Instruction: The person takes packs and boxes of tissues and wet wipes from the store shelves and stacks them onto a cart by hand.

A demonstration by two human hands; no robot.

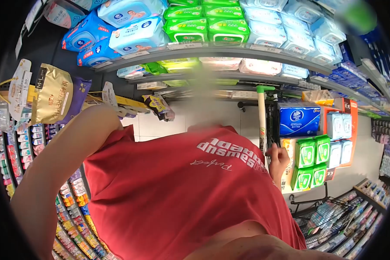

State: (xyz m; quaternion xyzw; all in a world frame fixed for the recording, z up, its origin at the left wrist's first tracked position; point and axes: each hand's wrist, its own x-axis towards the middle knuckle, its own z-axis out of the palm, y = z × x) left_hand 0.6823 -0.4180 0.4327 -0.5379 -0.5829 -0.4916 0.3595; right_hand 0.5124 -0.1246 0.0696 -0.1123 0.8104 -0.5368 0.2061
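My left arm (69, 162) is bent and raised at the left, its elbow near the hanging packs; the hand is outside the picture. Low at my right side, my right hand (279, 161) is closed with curled fingers, next to a pale bar with a green end (261, 108) and a black upright edge. The torso hides the wrist, and what the fingers hold does not show. Beside that hand are a blue tissue pack (299, 120), several green packs (307, 152) and light blue packs (339, 124). My red shirt (186, 186) fills the middle.
Ahead, a shelf edge (229, 50) carries green wipe packs (186, 29) and blue wipe packs (138, 32). A gold pouch (53, 96) hangs at the left. A black wire basket (323, 223) stands lower right. A grey smear and a green blur (357, 17) cover parts of the view.
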